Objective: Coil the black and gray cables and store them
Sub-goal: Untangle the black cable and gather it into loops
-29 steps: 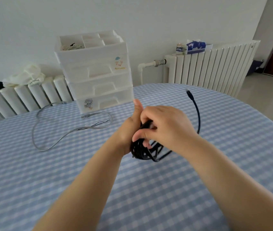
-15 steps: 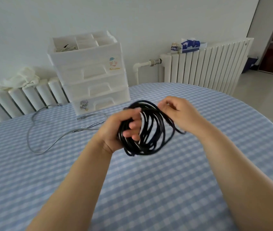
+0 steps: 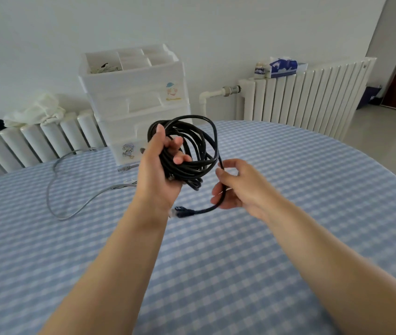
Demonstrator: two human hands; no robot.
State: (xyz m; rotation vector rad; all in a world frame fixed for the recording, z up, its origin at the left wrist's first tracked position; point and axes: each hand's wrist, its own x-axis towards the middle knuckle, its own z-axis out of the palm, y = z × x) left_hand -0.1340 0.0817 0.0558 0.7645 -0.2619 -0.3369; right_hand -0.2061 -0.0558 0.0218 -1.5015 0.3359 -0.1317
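Two hands worked a black cable [image 3: 193,143] above a checked tablecloth [image 3: 288,189]. The left hand [image 3: 160,170] gripped the gathered loops, fingers curled through the bundle and holding it upright. The right hand [image 3: 236,184], just beside and lower, pinched the loose tail, whose plug end [image 3: 180,211] hung toward the left wrist. That short tail ran down from the coil's right side, so the right hand looked better placed to finish the wrap. Beyond the left arm, a gray cable [image 3: 76,189] lay uncoiled near the white drawer unit [image 3: 134,93].
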